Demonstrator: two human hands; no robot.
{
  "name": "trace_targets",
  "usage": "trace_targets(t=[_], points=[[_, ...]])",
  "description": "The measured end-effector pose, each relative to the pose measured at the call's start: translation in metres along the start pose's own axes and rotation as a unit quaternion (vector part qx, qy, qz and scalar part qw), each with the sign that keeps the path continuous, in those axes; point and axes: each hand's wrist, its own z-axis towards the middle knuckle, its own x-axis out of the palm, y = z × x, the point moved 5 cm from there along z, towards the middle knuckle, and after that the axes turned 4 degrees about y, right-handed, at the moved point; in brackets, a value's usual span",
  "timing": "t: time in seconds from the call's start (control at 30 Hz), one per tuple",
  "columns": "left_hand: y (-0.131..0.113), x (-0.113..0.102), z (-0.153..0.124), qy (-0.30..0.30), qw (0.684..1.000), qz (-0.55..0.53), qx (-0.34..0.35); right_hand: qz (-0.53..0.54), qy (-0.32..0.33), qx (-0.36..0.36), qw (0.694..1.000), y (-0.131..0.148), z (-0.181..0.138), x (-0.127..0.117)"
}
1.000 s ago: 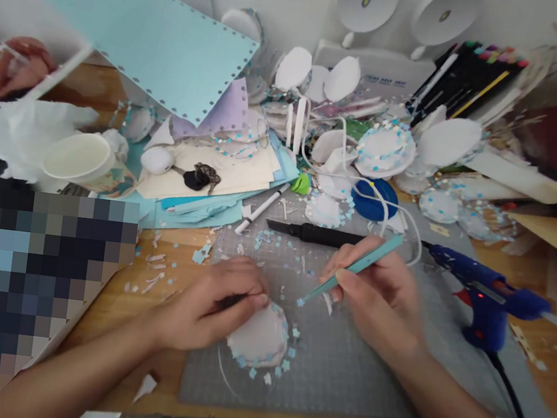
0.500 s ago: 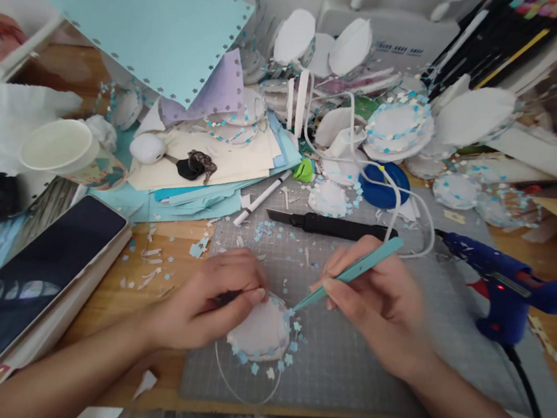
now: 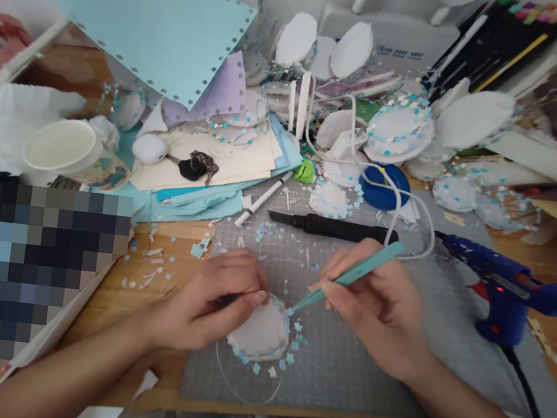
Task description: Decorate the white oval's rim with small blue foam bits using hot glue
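My left hand [image 3: 210, 298] presses down on a white round piece [image 3: 264, 331] rimmed with small blue flower cut-outs, lying on a grey cutting mat [image 3: 341, 364]. A thin dark thing sits under its fingers. My right hand [image 3: 378, 307] grips teal tweezers [image 3: 351, 276], their tip touching the upper right rim of the white piece. A clear wire ring [image 3: 243, 383] circles the piece's near side.
A black craft knife [image 3: 331, 227] lies across the mat's far side. A blue glue gun [image 3: 505, 288] stands at the right. A paper cup [image 3: 64, 148], a white pen [image 3: 262, 200], paper sheets, and several flower-rimmed white discs [image 3: 398, 132] crowd the back. Blue scraps litter the mat.
The tweezers' tip moved down left from above the mat onto the white piece's rim. My left hand stayed on the piece. The view tilted downward slightly.
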Motion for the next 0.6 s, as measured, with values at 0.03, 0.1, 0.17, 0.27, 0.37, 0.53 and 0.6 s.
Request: trace_targets(t=[0.03, 0.1, 0.17, 0.27, 0.37, 0.53, 0.6], points=[[0.0, 0.0, 0.0, 0.0, 1.0, 0.0, 0.003, 0.005, -0.002, 0.008, 1.0, -0.001, 0.0, 0.0], [-0.001, 0.0, 0.0, 0.001, 1.0, -0.001, 0.009, 0.018, -0.003, 0.038, 0.999, -0.004, 0.001, -0.001], [-0.002, 0.001, 0.0, 0.003, 1.0, -0.003, 0.014, 0.039, 0.003, 0.077, 0.996, -0.009, 0.002, -0.001], [-0.002, 0.001, 0.0, 0.003, 1.0, -0.004, 0.015, 0.088, 0.012, 0.113, 0.99, -0.016, 0.002, 0.0], [-0.002, 0.0, 0.0, -0.001, 1.0, -0.008, 0.015, 0.118, 0.006, 0.117, 0.986, -0.02, 0.003, -0.001], [-0.001, -0.002, 0.0, -0.009, 1.0, -0.011, 0.01, 0.117, -0.014, 0.115, 0.986, -0.021, 0.003, -0.002], [0.0, -0.002, 0.0, -0.01, 1.0, -0.014, 0.007, 0.123, -0.025, 0.116, 0.985, -0.02, 0.003, -0.003]])
